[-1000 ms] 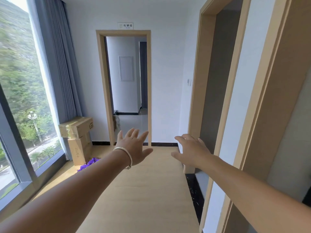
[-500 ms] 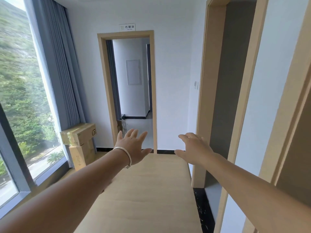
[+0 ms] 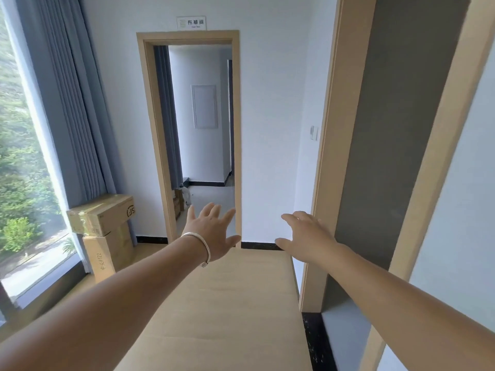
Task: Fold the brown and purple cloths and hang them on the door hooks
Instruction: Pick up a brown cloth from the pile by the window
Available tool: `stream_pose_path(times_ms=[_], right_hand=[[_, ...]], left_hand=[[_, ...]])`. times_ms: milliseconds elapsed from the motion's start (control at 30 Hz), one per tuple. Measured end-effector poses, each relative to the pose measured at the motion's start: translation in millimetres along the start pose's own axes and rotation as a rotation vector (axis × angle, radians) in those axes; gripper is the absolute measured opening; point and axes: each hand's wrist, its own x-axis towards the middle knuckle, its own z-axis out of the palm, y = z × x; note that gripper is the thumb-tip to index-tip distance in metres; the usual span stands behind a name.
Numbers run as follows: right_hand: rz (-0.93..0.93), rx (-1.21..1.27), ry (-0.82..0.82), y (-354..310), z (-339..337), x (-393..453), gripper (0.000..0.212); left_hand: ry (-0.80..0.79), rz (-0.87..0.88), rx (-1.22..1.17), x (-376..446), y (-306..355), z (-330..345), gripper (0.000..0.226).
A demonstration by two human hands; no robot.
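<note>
Purple cloth by the cardboard boxes (image 3: 103, 231) has left view; both hands stay spread, empty.

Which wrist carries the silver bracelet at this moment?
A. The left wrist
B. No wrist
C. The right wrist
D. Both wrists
A: the silver bracelet circles the wrist just behind the left hand, while the wrist behind the right hand is bare.

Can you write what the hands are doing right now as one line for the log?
left hand: open, held out, holds nothing | right hand: open, held out, holds nothing | cloths: not in view | ahead: open doorway
</note>
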Motion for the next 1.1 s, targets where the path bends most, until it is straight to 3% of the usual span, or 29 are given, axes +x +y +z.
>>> stream_pose_path(times_ms=[500,1100], right_hand=[[-0.025,-0.065,0.005,-20.0,20.7,277.9,0.066],[-0.033,-0.016,0.014,61.8,64.6,515.8,0.068]], left_hand=[[0.038,-0.006,-0.023,243.2,-106.8,71.7,0.071],[-0.006,-0.028,0.002,463.7,-123.4,164.6,0.073]])
